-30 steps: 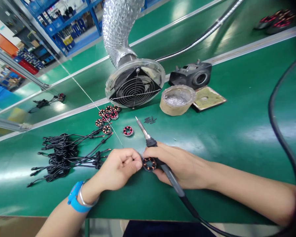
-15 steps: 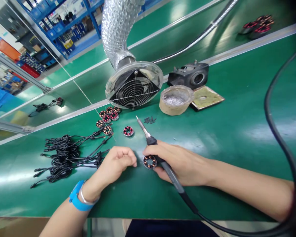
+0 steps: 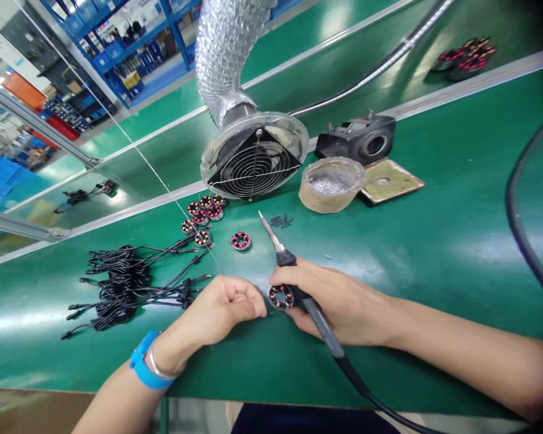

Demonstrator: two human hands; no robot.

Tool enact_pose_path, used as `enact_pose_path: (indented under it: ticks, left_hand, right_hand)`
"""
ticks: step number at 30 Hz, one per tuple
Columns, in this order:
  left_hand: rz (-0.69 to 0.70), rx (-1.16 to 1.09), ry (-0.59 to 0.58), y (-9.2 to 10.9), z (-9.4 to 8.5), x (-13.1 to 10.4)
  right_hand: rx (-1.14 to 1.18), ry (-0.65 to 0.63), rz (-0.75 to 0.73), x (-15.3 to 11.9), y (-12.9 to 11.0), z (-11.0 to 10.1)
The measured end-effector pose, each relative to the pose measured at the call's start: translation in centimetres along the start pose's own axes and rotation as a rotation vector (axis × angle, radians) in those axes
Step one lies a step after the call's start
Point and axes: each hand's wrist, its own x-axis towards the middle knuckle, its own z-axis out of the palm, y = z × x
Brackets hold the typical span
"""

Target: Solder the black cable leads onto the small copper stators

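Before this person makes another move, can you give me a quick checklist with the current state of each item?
1. Soldering iron held: ok, it is in the right hand.
2. Metal tip clear of both hands: ok, it points away from them.
3. Ring-shaped coil supported: ok, the right hand holds it beside the iron.
4. Left hand clear of that coil: cannot tell, it is curled very close by.
5. Thin strand gripped by the left hand: cannot tell, it runs down toward that hand but its end is unclear.
6. Black cables away from the tip: ok, they lie off beyond the left hand.
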Motion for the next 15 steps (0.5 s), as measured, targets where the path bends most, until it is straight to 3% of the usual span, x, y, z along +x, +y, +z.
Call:
enact_pose_path:
  ticks: [5, 8, 11, 13, 15]
  left_hand:
    - [0.082, 0.327, 0.237, 0.2, 0.2, 0.1]
    - [0.090, 0.420, 0.236, 0.0, 1.5, 0.7]
    - [0.097, 0.299, 0.182, 0.1, 1.9, 1.0]
    - [0.113, 0.274, 0.169, 0.6, 1.0, 0.2]
    - [0.157, 0.427, 0.202, 1.4, -0.7, -1.3]
  right_hand:
    - [0.023, -0.028, 0.011, 0.0, -0.1, -0.1]
    - [0.057, -0.034, 0.009, -0.2, -0.1, 0.1]
    - [0.060, -0.029, 0.007, -0.6, 0.2, 0.5]
    - [0.045, -0.039, 0.008, -1.0, 0.7, 0.7]
    - [0.014, -0.046, 0.019, -1.3, 1.3, 0.7]
